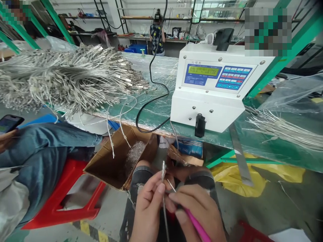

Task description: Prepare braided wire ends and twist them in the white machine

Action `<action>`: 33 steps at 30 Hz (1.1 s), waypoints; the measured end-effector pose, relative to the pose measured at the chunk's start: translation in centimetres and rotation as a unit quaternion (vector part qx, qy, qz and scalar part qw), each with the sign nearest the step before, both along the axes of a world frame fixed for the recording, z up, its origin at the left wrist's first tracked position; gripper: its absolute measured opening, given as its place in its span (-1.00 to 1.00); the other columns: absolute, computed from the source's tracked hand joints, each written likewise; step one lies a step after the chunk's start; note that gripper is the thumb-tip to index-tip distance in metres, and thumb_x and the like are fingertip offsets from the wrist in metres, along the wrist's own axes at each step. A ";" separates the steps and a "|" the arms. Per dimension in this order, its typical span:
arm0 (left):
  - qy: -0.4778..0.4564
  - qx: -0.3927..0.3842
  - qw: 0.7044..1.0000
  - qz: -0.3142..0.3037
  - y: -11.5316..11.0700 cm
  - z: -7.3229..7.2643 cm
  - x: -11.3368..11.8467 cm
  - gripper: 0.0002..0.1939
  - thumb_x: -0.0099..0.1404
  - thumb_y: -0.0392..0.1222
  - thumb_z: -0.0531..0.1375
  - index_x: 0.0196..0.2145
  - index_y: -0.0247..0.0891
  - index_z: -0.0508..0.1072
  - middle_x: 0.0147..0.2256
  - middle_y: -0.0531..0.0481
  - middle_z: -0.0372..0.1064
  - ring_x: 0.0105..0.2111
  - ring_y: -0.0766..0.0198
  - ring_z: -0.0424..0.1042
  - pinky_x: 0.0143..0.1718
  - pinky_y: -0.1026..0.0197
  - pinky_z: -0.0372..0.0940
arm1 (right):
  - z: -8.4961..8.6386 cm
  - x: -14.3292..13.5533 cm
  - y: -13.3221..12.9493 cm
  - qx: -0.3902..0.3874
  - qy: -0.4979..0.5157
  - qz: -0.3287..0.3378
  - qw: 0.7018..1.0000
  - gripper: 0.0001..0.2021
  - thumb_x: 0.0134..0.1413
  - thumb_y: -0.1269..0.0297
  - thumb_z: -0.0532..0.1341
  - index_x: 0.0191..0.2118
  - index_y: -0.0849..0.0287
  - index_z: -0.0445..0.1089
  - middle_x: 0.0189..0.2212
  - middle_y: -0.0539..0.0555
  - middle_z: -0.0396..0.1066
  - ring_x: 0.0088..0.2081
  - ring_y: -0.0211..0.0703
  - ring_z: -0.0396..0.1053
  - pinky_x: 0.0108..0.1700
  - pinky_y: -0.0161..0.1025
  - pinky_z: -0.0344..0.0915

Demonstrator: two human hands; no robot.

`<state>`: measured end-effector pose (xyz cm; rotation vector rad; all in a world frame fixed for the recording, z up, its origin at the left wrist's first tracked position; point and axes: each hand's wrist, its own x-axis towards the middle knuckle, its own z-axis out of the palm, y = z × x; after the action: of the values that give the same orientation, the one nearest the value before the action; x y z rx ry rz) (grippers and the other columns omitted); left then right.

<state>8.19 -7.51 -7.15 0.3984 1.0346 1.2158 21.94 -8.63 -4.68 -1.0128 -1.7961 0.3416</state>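
Note:
Above my lap, my left hand pinches a thin grey braided cable between thumb and fingers. The cable's end points up past the fingertips, and its length hangs down between my hands. My right hand is closed around a pink-handled pick with a thin metal shaft. The pick's shaft slants up and left towards the cable, just below its end. I cannot tell whether its tip touches the braid, since my fingers partly cover that spot.
A white machine with a keypad stands on the green bench. Many cables are heaped left; another bundle lies right. A cardboard box sits below. A seated person is at left, beside a red stool.

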 end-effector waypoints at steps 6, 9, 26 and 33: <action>0.021 -0.001 1.000 -0.015 -0.4 -0.6 0.0 -0.60 0.07 -0.01 0.45 -0.13 -0.15 0.58 -0.41 0.04 0.53 -0.32 0.34 0.53 -0.32 0.49 0.40 | -0.3 -0.2 0.0 -0.016 0.016 0.016 1.000 -0.77 0.32 0.36 0.07 -0.01 0.21 0.40 -0.25 0.12 0.41 -0.23 -0.20 0.39 -0.22 -0.28 0.36; 0.026 -0.002 0.999 -0.022 -0.5 -0.7 -0.1 -0.59 0.07 0.00 0.44 -0.12 -0.14 0.58 -0.40 0.03 0.54 -0.31 0.32 0.53 -0.32 0.49 0.39 | -0.1 -0.2 0.1 -0.021 0.012 0.026 0.999 -0.77 0.31 0.39 0.08 0.00 0.21 0.39 -0.23 0.12 0.42 -0.21 -0.20 0.39 -0.20 -0.28 0.36; 0.000 -0.011 1.000 -0.020 -0.5 0.2 0.3 -0.59 0.03 -0.02 0.47 -0.16 -0.17 0.61 -0.40 0.01 0.54 -0.56 0.44 0.40 -0.47 0.44 0.38 | -0.6 -0.2 0.0 -0.017 0.013 0.001 1.000 -0.76 0.31 0.37 0.06 -0.02 0.20 0.40 -0.23 0.14 0.43 -0.22 -0.16 0.41 -0.22 -0.23 0.38; -0.033 -0.019 0.999 -0.020 -0.5 0.3 0.4 -0.62 0.03 -0.07 0.48 -0.17 -0.12 0.60 -0.39 0.05 0.54 -0.58 0.47 0.42 -0.49 0.47 0.36 | -0.6 -0.3 0.0 -0.013 0.013 0.000 1.000 -0.78 0.31 0.38 0.06 -0.03 0.21 0.40 -0.22 0.14 0.43 -0.21 -0.17 0.41 -0.20 -0.24 0.38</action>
<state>8.59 -8.01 -6.82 0.3461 0.9868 1.1643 21.68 -8.61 -5.29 -1.0217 -1.7726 0.3774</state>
